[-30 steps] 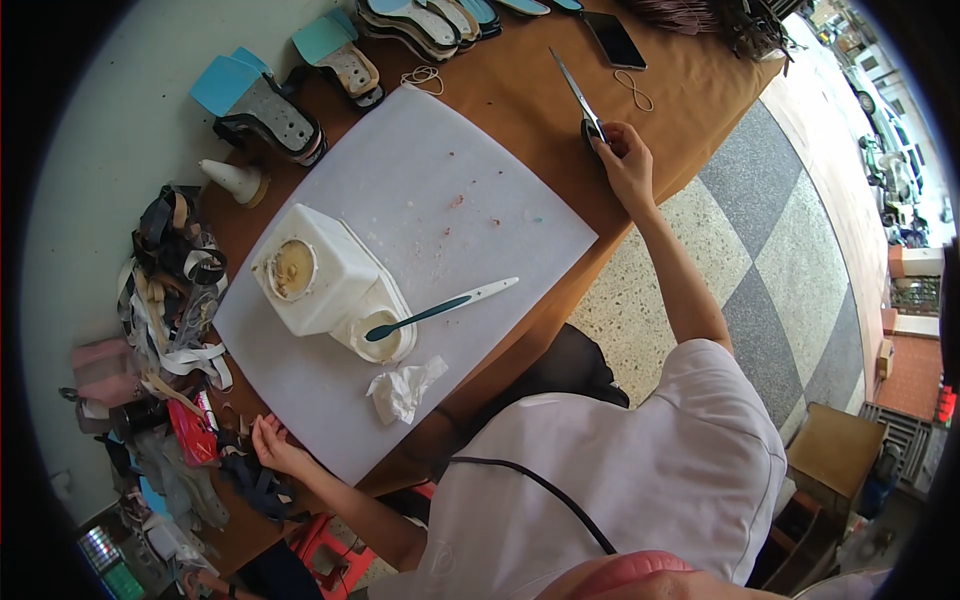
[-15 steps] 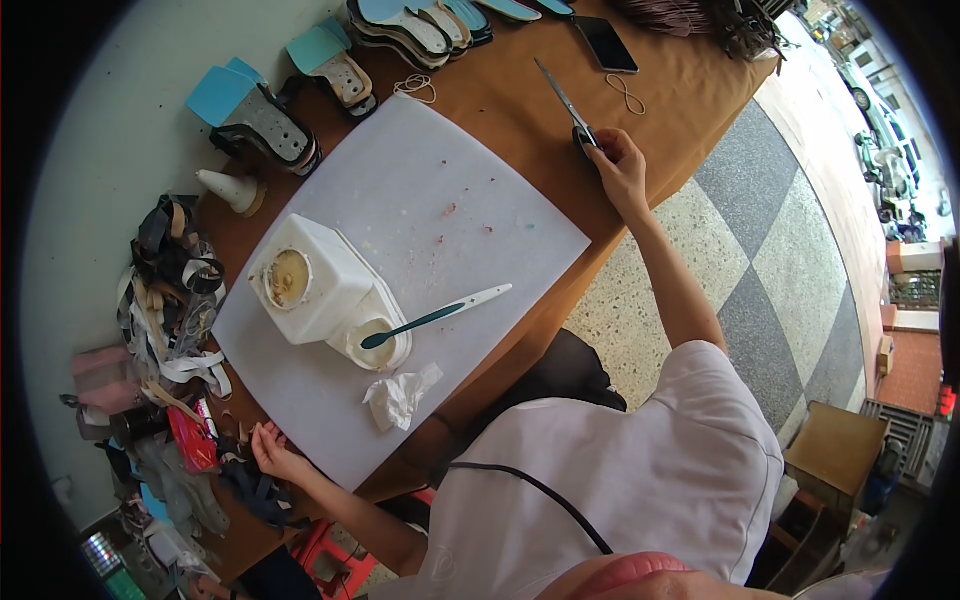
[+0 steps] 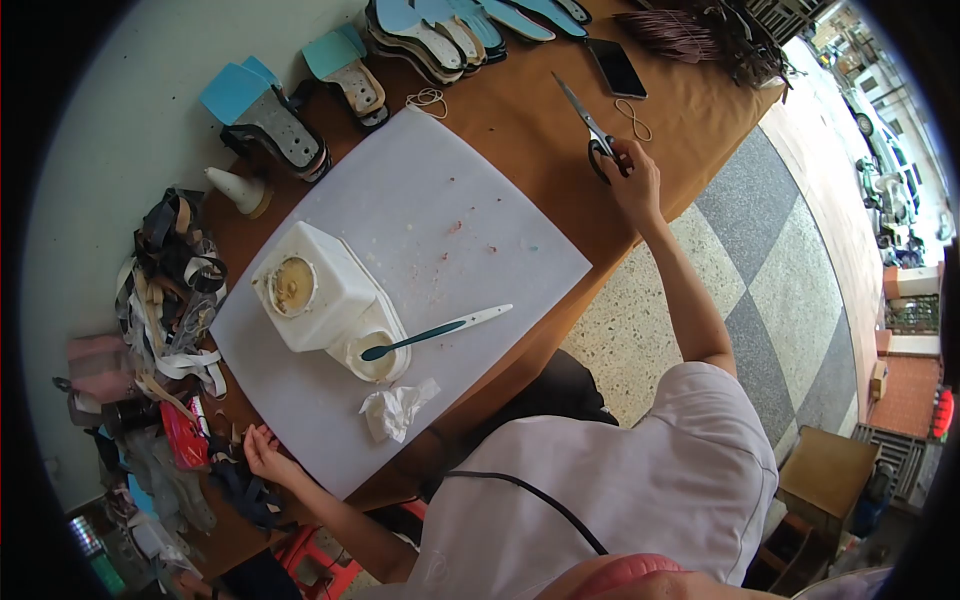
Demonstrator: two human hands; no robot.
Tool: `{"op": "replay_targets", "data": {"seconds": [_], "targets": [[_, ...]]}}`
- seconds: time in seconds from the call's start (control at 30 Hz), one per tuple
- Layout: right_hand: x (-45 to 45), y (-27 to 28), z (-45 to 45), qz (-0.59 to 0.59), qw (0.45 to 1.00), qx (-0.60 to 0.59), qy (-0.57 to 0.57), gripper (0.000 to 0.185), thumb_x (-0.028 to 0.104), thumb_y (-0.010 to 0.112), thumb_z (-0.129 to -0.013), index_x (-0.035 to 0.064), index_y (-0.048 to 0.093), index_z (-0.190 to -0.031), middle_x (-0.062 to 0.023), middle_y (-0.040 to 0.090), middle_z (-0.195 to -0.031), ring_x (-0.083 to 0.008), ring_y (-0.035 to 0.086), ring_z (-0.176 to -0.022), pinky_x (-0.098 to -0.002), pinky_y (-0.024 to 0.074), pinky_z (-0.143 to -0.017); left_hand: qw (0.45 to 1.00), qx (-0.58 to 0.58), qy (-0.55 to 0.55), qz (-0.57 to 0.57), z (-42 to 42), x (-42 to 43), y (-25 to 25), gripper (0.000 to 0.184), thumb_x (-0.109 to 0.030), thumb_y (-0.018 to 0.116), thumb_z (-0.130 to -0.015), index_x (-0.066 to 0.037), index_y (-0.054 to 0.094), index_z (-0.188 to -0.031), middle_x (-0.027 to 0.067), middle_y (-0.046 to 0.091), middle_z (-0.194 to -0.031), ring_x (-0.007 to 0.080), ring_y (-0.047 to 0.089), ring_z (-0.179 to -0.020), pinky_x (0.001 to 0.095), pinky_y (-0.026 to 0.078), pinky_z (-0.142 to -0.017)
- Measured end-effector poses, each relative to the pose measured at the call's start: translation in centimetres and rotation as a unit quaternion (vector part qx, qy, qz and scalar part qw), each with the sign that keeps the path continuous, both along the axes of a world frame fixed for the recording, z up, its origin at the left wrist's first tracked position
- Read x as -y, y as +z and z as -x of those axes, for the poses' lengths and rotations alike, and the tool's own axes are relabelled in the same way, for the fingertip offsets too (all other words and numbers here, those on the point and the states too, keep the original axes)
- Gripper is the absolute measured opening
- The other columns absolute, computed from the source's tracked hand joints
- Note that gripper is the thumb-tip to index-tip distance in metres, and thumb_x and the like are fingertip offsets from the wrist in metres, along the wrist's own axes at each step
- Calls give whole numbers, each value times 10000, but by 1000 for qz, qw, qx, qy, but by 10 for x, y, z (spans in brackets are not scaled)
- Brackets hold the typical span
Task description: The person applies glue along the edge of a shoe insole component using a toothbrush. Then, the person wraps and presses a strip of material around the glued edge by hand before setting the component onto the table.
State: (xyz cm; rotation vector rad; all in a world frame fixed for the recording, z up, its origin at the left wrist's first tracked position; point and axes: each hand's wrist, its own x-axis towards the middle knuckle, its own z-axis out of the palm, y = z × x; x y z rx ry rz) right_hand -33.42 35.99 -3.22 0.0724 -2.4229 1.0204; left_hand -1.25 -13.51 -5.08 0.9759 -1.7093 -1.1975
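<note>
My right hand (image 3: 636,183) grips scissors (image 3: 579,106) by their black handles, over the brown cloth at the table's right edge. The blades point away from me and look nearly closed. My left hand (image 3: 268,458) rests by the near left edge of the white board (image 3: 490,230), beside a pile of dark straps (image 3: 243,490). Its fingers are bent together; anything between them is too small to make out. On the board stands a white glue container (image 3: 325,275) with a toothbrush (image 3: 440,332) lying across its small cup. A crumpled tissue (image 3: 396,410) lies nearer me.
Stacked insoles (image 3: 425,35) and sandal footbeds (image 3: 270,120) line the far side. A white cone-shaped nozzle (image 3: 238,190) stands left of the board. Loose straps (image 3: 172,290) heap along the wall. A phone (image 3: 617,68) and a string loop (image 3: 634,119) lie beyond the scissors.
My right hand has drawn slightly back and to the right with the scissors, their handles now showing more. My left hand stays by the straps. The whole view has shifted a little.
</note>
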Motion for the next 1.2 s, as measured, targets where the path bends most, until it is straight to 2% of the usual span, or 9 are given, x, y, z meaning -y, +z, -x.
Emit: {"op": "replay_targets", "data": {"seconds": [0.1,0.27,0.63,0.73,0.87,0.9,1.0,1.03,1.2], "targets": [[11,1,4,-47,996,58,39,227,178,590,-659,61,523,-842,-67,553,-756,-211,505,-720,-320,376,-685,1000,-3,7,-4,1,0,-1,181,-133,497,-789,-1,549,-901,65,573,-728,96,519,-596,175,382,-489],[26,-5,18,-145,982,-69,99,191,135,567,-665,78,512,-839,-69,547,-786,-225,514,-756,-322,336,-727,1000,11,16,0,2,-4,-1,189,-144,499,-788,-5,550,-906,63,572,-737,97,518,-596,182,385,-491],[10,-24,48,-214,965,-102,114,235,164,567,-700,16,540,-881,-147,574,-773,-265,560,-697,-318,448,-604,993,-111,-18,-34,-3,-14,4,130,-93,486,-788,-9,535,-873,62,569,-707,106,547,-594,189,422,-503],[11,-23,49,-229,959,-118,119,205,161,561,-701,18,540,-846,-139,565,-752,-270,548,-678,-336,430,-596,990,-58,33,122,-28,-4,33,105,-35,471,-770,5,545,-833,49,571,-703,88,546,-612,193,427,-526],[17,-14,41,-232,960,-87,132,183,173,526,-713,16,535,-807,-133,543,-727,-281,521,-658,-355,407,-601,910,-92,280,290,-105,68,95,119,14,481,-708,5,555,-800,35,564,-640,78,526,-592,204,419,-538],[17,-15,41,-241,961,-67,118,184,138,531,-714,0,533,-835,-123,543,-762,-274,516,-690,-347,400,-621,876,-82,356,315,-135,109,95,135,-6,487,-702,-6,558,-817,60,576,-631,142,549,-585,241,434,-549],[15,-18,44,-232,963,-57,122,186,127,531,-717,-3,532,-850,-132,545,-772,-276,518,-711,-355,397,-633,813,329,459,141,-217,184,97,272,-124,491,-712,-47,528,-970,195,522,-974,290,547,-774,356,430,-695],[17,-15,40,-237,963,-52,118,188,126,532,-721,-6,530,-855,-133,545,-770,-278,518,-710,-357,398,-636,811,327,463,145,-236,194,99,272,-124,491,-712,-47,528,-970,195,522,-974,290,547,-774,356,430,-695],[21,-14,38,-238,962,-70,116,175,100,520,-732,-24,526,-855,-140,545,-770,-269,520,-702,-343,405,-640,762,609,210,-55,-287,232,117,414,-137,452,-757,-73,387,-1161,192,91,-1311,278,485,-966,395,418,-721]]}}
